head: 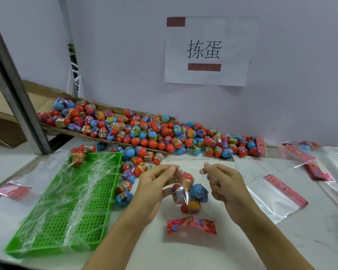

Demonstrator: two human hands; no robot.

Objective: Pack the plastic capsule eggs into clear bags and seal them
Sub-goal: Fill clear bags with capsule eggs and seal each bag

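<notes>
Eggs (pixel 144 131) across white table (pixel 242 240); sign (pixel 207 51) behind

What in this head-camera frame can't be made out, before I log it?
- Egg count in the held bag: eggs overlap and the film glares.
- Whether the bag's mouth is sealed: the clear film between the left hand and right hand barely shows.
- Print on the egg labels in the pile: too small and blurred.
- Contents of the bags at the right edge: cut off by the frame.

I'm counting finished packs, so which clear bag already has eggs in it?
The clear bag pinched between both hands, pink header nearest you; the others lie flat and empty.
</notes>
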